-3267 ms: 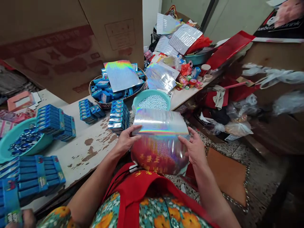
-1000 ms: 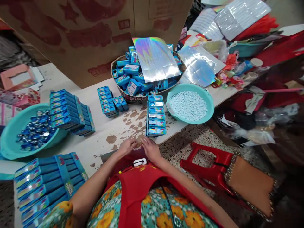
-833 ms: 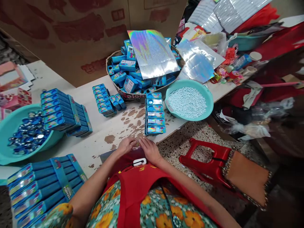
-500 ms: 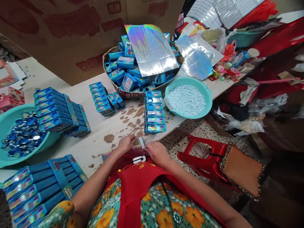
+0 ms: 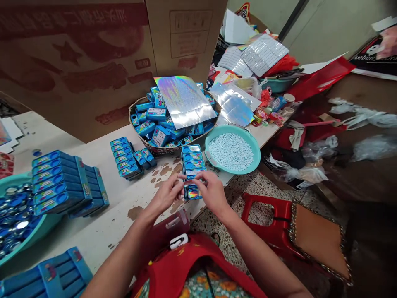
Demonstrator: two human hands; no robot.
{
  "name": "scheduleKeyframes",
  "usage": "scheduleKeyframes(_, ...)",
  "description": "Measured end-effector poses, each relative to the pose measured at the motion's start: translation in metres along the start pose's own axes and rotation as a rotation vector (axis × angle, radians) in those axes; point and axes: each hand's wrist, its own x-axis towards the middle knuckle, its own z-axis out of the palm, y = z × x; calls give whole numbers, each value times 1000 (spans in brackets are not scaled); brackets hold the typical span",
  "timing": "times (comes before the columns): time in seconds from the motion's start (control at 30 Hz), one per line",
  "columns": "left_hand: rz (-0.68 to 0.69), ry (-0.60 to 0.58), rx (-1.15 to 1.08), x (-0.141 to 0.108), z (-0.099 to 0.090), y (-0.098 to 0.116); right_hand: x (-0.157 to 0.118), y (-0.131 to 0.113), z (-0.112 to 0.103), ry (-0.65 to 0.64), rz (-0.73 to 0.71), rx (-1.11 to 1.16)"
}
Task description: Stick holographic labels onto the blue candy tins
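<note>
My left hand [image 5: 169, 191] and my right hand [image 5: 211, 191] meet over the near part of a row of blue boxes [image 5: 192, 158] at the table edge. Between my pinched fingertips is a thin, narrow strip [image 5: 190, 181], which both hands seem to hold. Some box tops carry shiny silver or rainbow patches. Right behind the row stands a turquoise basin [image 5: 254, 155] of small pale pellets. A shiny holographic sheet [image 5: 186, 101] lies on a carton [image 5: 164, 152] heaped with blue boxes.
Stacked blue boxes [image 5: 58, 182] and a turquoise basin of blue, glassy pieces [image 5: 18, 215] are at left. A smaller box group [image 5: 124, 159] stands mid-table. A large cardboard box [image 5: 102, 70] rises behind. A red stool [image 5: 266, 215] is at right, below the table.
Both hands have moved forward from near my lap to the row of boxes, with the thin strip between them. The camera view has shifted, showing more of the background.
</note>
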Motion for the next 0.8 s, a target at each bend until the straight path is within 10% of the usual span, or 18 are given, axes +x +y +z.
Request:
scheduleKeyframes(0.4,28,77,47,88,-18,-22,75,41,30,178,131,17)
scheduleKeyframes(0.6,115,350,563,68,10,-41,79,55,37,207,198,114)
scheduleKeyframes(0.8,-102,34,884,10,-6,-68,39,37,16,392,167,213)
